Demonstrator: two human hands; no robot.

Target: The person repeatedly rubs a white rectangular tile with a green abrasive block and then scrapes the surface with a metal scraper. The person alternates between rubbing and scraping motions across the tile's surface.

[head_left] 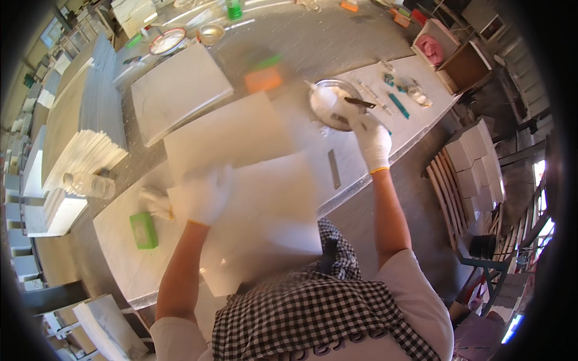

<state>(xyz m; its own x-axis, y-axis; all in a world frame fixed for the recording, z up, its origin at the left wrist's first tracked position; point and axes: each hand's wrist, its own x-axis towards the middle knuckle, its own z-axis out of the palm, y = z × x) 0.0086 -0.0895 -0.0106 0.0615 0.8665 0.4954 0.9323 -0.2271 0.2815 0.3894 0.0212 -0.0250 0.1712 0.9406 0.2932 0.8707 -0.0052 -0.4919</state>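
Observation:
My left hand (pixel 208 194), in a white glove, is over the upper left part of a pale, flat panel (pixel 265 210). That panel reaches back toward my checked apron; both it and the hand are blurred, so the fingers cannot be made out. A second pale panel (pixel 229 132) lies just beyond. To the right, my gloved right hand (pixel 372 143) is closed on a flat scraper with a dark blade (pixel 359 102). It is at the near rim of a round metal bowl (pixel 315 111) with white paste inside.
A green box (pixel 144 231) and a crumpled white glove (pixel 156 201) lie at the left. A metal strip (pixel 334 169) rests near the table's right edge. Farther back are stacked panels (pixel 180 87), an orange block (pixel 264 78) and a teal tool (pixel 398 105). A clear bottle (pixel 90 185) lies far left.

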